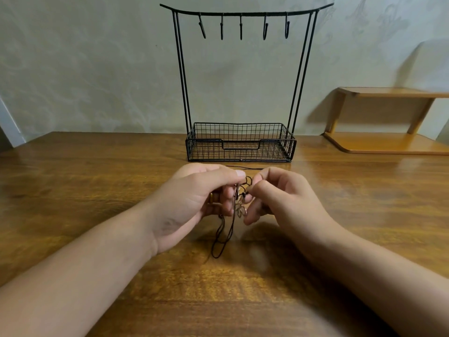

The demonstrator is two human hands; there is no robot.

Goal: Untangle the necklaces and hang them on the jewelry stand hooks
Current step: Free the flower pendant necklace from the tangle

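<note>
Wooden table (97,181), pale patterned wall (97,69), wooden shelf (388,117) at right

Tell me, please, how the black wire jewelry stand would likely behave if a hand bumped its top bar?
The black wire jewelry stand looks tall and thin-framed, so it is probably light and apt to tip or slide. Its wide basket base may steady it somewhat. The five hanging hooks would likely swing.

Necklaces (239,203) knotted between curled fingers, strand count unclear, shelf (388,117) cut off at right edge
</note>
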